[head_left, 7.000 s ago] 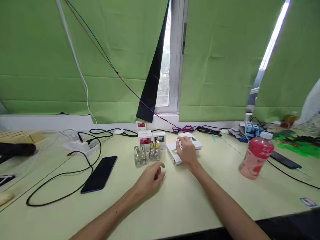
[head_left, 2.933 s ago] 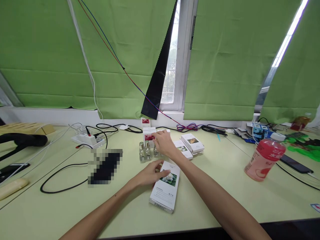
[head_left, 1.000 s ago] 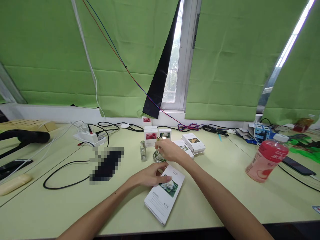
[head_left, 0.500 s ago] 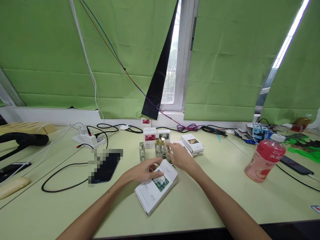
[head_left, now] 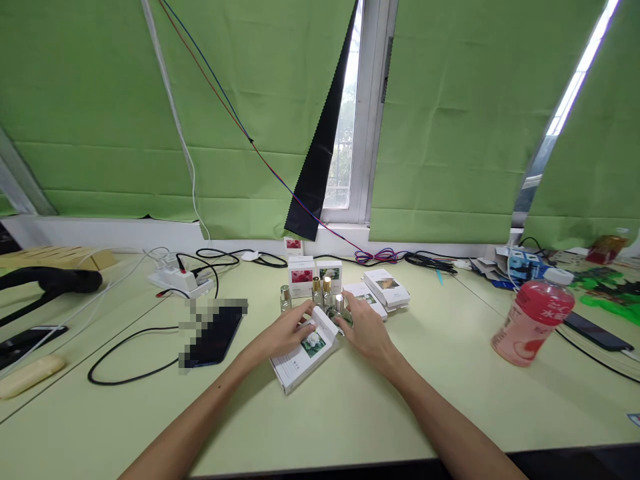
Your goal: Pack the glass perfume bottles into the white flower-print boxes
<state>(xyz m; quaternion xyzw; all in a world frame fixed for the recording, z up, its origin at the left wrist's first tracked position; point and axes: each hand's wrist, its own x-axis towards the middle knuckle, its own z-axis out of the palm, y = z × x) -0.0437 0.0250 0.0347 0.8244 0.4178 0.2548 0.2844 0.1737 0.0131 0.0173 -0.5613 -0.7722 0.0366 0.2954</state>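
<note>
A white carton (head_left: 293, 370) with a white-flower picture lies tilted on the table, its end flap raised toward the bottles. My left hand (head_left: 287, 331) is closed on its upper left side, thumb across the picture. The fingers of my right hand (head_left: 367, 330) are curled round a small glass bottle (head_left: 339, 305) with a silver cap, just past the carton's raised end; part of the bottle is hidden. Two gold-capped bottles (head_left: 321, 292) stand close behind, and another bottle (head_left: 285, 298) with a pale metallic cap stands to their left.
Behind the bottles stand a red-flower box (head_left: 301, 277) and a white-flower box (head_left: 329, 275). Flat cartons (head_left: 386, 289) are stacked to the right. A pink drink bottle (head_left: 533, 320) is farther right; a dark phone (head_left: 217, 337) and power strip (head_left: 180, 283) with cables lie left.
The carton has moved away from me, toward the bottles, with my left hand on it. My right hand has come slightly nearer, and the silver-capped bottle now shows at its fingers.
</note>
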